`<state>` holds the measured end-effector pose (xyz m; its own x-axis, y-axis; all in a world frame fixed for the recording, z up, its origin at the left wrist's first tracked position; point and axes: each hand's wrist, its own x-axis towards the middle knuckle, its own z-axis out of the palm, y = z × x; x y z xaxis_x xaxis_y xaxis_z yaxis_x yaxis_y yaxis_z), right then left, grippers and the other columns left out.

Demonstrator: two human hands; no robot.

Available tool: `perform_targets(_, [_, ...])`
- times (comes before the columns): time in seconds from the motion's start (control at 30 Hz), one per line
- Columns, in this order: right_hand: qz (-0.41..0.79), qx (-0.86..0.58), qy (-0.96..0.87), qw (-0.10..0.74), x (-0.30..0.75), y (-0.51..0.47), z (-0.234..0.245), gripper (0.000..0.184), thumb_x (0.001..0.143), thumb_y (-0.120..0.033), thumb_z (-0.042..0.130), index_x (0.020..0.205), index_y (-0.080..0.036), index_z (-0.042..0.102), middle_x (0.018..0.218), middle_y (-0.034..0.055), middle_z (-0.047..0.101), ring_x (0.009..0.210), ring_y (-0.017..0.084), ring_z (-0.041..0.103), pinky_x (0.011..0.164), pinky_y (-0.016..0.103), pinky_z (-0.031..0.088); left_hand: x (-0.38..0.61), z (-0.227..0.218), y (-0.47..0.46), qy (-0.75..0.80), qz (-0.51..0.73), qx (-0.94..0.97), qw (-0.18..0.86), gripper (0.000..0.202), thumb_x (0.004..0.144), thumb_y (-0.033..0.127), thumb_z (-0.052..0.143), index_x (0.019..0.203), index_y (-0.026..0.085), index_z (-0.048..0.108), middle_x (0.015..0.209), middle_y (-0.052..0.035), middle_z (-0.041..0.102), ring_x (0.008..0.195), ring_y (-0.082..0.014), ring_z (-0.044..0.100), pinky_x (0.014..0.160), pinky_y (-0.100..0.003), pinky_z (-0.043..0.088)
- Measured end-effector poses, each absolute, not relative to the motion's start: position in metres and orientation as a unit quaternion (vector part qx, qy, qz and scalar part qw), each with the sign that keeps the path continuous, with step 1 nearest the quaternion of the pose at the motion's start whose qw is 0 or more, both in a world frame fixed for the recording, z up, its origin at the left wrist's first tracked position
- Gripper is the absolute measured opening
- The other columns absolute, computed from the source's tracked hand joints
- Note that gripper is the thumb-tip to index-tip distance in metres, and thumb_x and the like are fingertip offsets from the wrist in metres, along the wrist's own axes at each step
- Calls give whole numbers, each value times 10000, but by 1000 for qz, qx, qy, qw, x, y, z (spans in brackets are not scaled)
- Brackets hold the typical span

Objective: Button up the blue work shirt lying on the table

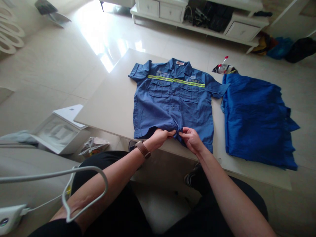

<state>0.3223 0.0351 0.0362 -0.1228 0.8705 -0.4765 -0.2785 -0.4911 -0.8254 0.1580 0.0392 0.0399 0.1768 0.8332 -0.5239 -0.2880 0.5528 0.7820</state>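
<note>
A blue short-sleeved work shirt point(158, 108) lies spread face up on the pale table, collar pointing away from me. A yellow reflective stripe runs across its chest above two flap pockets. My left hand point(161, 136), with a brown watch strap on the wrist, pinches the front placket near the bottom hem. Close beside it, my right hand point(191, 138) pinches the other front edge at the hem. Both hands are closed, and the cloth between them is gathered and slightly raised. Whatever small part sits between the fingertips is hidden.
A stack of blue garments point(256, 121) lies at the table's right, touching the shirt's sleeve. The pale table point(106, 98) extends leftward. An open white box point(64, 128) stands beyond its left edge. A white cable point(86, 168) loops over my left forearm. A white cabinet point(170, 11) stands behind.
</note>
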Motion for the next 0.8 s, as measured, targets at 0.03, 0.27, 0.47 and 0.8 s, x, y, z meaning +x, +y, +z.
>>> perform_targets(0.03, [692,-507,-296,420,321,35,36,385,483,-348,949,631,-193,629,654,-8,651,609,113,544,600,247,424,159,40,40,492,393,239,739,369,476,301,952,635,136,663,685,-17,644,634,-119,521,653,-301,393])
perform_targets(0.27, [676,-488,-340,436,319,33,37,412,605,-436,918,698,-222,579,646,-47,554,608,109,457,595,250,366,159,46,44,464,396,176,772,392,409,227,985,679,118,722,744,-23,681,685,-109,554,692,-280,423])
perform_targets(0.47, [681,-474,-338,444,319,34,40,456,601,-462,926,739,-230,559,678,-52,544,626,110,456,610,245,379,159,46,46,452,403,172,777,344,479,234,975,663,123,705,722,-13,671,662,-93,541,681,-272,426])
perform_targets(0.8, [524,-572,-464,429,319,36,35,379,690,-519,838,754,-226,605,719,-21,608,704,149,551,687,272,447,163,45,40,498,432,196,726,390,499,317,972,709,127,704,782,-40,716,753,-145,620,789,-318,502])
